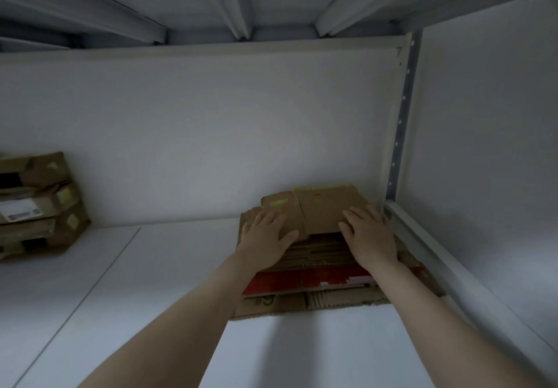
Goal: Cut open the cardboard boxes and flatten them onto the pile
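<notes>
Left grip (265, 232): fingers straight and spread, palm down, pressing on the left part of the flattened box (323, 211). Right grip (370, 235): likewise flat, on the right part. Neither curls round anything. No knife in view.

The flattened box lies on top of the pile (314, 300) of flat cardboard, lower right of centre, on the white shelf (136, 312), close beside the metal post (403, 115). A red sheet (302, 282) shows among the layers.

Judgement: this box is cut open and laid down; only pressing it level is left. At the left edge of the frame, well apart, a stack of taped boxes (39, 203) looks unopened, so more cutting probably remains.
</notes>
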